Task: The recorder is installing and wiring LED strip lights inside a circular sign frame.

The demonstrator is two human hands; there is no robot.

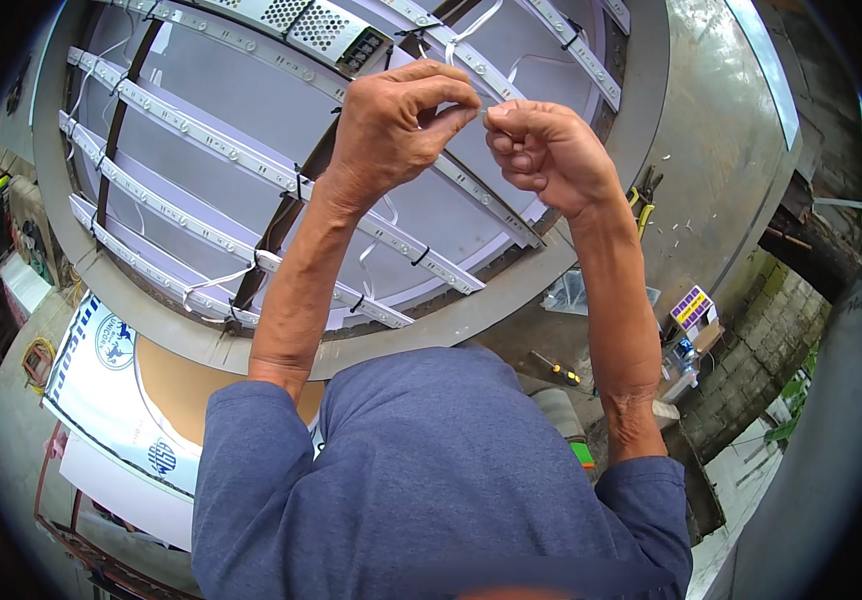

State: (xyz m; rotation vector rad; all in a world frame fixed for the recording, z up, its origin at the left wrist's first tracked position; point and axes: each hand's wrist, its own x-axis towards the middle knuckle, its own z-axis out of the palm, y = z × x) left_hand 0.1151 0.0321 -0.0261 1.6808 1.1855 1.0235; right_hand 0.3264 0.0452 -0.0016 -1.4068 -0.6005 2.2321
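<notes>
My left hand (pixel 406 120) is raised over a round metal frame (pixel 71 215) fitted with LED strips (pixel 181 125), its thumb and fingers pinched together. My right hand (pixel 541 150) faces it, fingers curled and thumb pressed to the index finger, with a tiny pale piece at the tips that I cannot make out. The two sets of fingertips nearly meet. A perforated metal power supply (pixel 316 35) lies among the strips at the top, beyond my left hand. Black ties (pixel 298 185) and white wires (pixel 201 295) run along the strips.
Yellow-handled cutters (pixel 641 205) lie right of the frame on the metal surface (pixel 711 120). A screwdriver (pixel 556 368), clear plastic container (pixel 576 295) and small colored box (pixel 691 305) sit below them. Printed boards (pixel 111 420) lie at the lower left; a block wall (pixel 761 310) borders the right.
</notes>
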